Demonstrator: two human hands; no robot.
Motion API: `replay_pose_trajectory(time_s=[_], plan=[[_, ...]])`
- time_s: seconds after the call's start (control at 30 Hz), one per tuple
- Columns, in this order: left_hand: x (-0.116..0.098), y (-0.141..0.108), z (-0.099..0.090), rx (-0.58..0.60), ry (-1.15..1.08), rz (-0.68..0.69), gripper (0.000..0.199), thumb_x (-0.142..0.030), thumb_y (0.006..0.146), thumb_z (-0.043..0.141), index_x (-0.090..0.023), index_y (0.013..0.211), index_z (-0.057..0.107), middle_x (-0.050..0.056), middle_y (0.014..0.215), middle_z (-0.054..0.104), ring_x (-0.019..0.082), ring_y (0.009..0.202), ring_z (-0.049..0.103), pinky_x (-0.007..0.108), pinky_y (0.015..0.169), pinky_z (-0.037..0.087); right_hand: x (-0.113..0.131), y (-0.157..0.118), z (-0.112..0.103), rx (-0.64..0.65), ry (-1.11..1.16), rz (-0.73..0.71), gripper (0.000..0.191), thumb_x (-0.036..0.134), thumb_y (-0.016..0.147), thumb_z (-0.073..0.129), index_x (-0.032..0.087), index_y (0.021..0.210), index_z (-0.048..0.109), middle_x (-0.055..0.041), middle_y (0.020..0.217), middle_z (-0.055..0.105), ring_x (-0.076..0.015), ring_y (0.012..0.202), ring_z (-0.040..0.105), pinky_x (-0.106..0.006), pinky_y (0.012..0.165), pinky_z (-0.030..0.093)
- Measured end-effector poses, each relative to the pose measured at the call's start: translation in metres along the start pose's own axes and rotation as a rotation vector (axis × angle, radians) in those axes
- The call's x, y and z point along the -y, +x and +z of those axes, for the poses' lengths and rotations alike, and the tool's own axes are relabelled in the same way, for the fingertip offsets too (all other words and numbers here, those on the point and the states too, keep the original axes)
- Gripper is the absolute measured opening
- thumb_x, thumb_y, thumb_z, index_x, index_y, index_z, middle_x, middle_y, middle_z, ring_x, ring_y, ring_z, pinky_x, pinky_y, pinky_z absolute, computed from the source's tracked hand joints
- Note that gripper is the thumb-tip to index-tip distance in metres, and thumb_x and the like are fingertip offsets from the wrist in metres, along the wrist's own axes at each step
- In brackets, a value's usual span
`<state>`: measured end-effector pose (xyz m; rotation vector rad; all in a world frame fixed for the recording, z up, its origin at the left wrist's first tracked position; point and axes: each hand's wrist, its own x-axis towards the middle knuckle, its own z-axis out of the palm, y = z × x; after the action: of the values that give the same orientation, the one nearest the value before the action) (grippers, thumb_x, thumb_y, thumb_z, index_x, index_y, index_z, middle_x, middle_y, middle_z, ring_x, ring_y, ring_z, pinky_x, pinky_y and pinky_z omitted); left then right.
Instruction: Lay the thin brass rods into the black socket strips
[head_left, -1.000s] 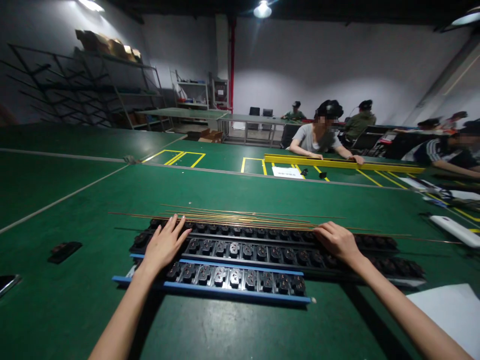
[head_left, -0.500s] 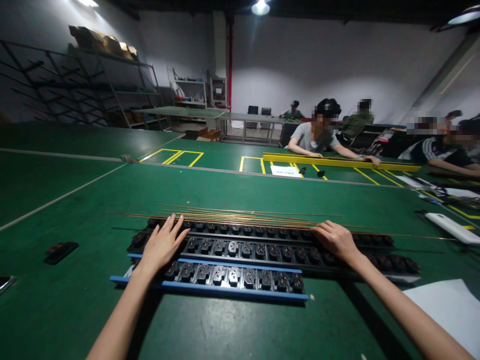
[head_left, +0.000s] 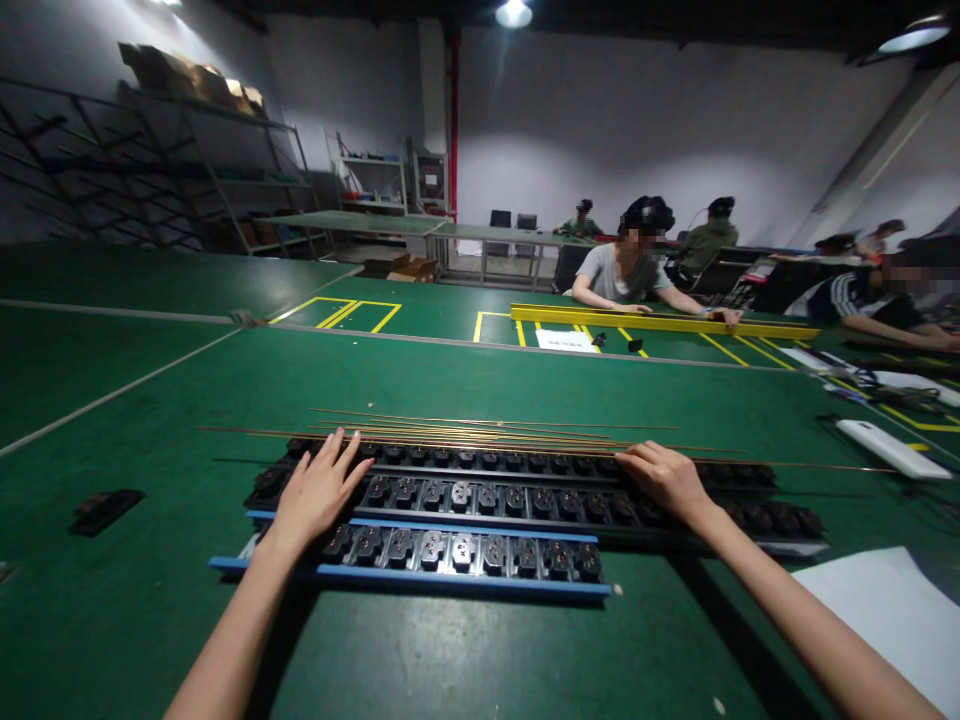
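My left hand point(head_left: 316, 492) lies with its fingers spread over the left part of the black rails, its fingertips touching the far rows. Fingers pinched together, my right hand point(head_left: 666, 482) is at the far edge of the rails and closed on a thin brass rod point(head_left: 810, 464) that runs out to the right. Several more brass rods point(head_left: 465, 432) lie loosely side by side along that far edge. Black socket modules sit in rows in the middle rail point(head_left: 487, 500). Nearest me is a shorter rail with blue edges point(head_left: 465, 581), also filled with socket modules.
A loose black part point(head_left: 109, 510) lies at left. At right are a white sheet point(head_left: 885, 610) and a white power strip point(head_left: 892, 448). Across the green table point(head_left: 450, 380), a co-worker point(head_left: 626, 265) handles a long yellow rail point(head_left: 660, 322). Others sit behind.
The whole view has shifted slightly. Both hands stay in nearly the same places on the rails and rods.
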<state>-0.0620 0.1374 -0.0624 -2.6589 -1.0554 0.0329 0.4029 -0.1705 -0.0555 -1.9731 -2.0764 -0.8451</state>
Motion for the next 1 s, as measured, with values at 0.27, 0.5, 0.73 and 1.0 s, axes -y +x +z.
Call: replay_pose_trajectory(time_s=[0.27, 0.5, 0.73, 1.0], plan=[[0.002, 0.003, 0.009, -0.112, -0.129, -0.054, 0.047, -0.024, 0.093, 0.026, -0.021, 0.137, 0.041, 0.012, 0.151, 0.025, 0.028, 0.139, 0.023, 0.055, 0.103, 0.034, -0.003, 0.003, -0.007, 0.031, 0.061, -0.023, 0.021, 0.019, 0.089, 0.050, 0.022, 0.096, 0.070, -0.0059, 0.084, 0.068, -0.0152, 0.077, 0.056, -0.025, 0.065, 0.043], [0.003, 0.003, 0.016, -0.119, -0.114, -0.048, 0.048, -0.024, 0.091, 0.027, -0.021, 0.137, 0.041, 0.012, 0.152, 0.022, 0.029, 0.139, 0.022, 0.053, 0.103, 0.033, -0.003, 0.001, -0.007, 0.050, 0.051, -0.005, 0.024, 0.019, 0.089, 0.049, 0.021, 0.100, 0.069, -0.0068, 0.087, 0.067, -0.0168, 0.080, 0.055, -0.026, 0.065, 0.044], [0.003, 0.003, 0.011, -0.078, -0.087, -0.047, 0.047, -0.018, 0.090, 0.030, -0.024, 0.133, 0.047, 0.009, 0.151, 0.026, 0.028, 0.139, 0.022, 0.052, 0.105, 0.033, -0.001, 0.001, -0.011, 0.029, 0.136, 0.049, 0.023, 0.027, 0.088, 0.052, 0.022, 0.102, 0.068, -0.0071, 0.090, 0.066, -0.0182, 0.082, 0.057, -0.029, 0.071, 0.047], [0.009, 0.005, 0.020, -0.072, 0.123, 0.078, 0.058, 0.001, 0.086, 0.027, -0.029, 0.131, 0.048, 0.011, 0.151, 0.024, 0.033, 0.139, 0.016, 0.055, 0.101, 0.035, 0.000, -0.009, -0.016, -0.002, 0.154, 0.170, 0.025, 0.027, 0.090, 0.047, 0.022, 0.102, 0.068, -0.0064, 0.092, 0.067, -0.0189, 0.085, 0.057, -0.031, 0.073, 0.048]])
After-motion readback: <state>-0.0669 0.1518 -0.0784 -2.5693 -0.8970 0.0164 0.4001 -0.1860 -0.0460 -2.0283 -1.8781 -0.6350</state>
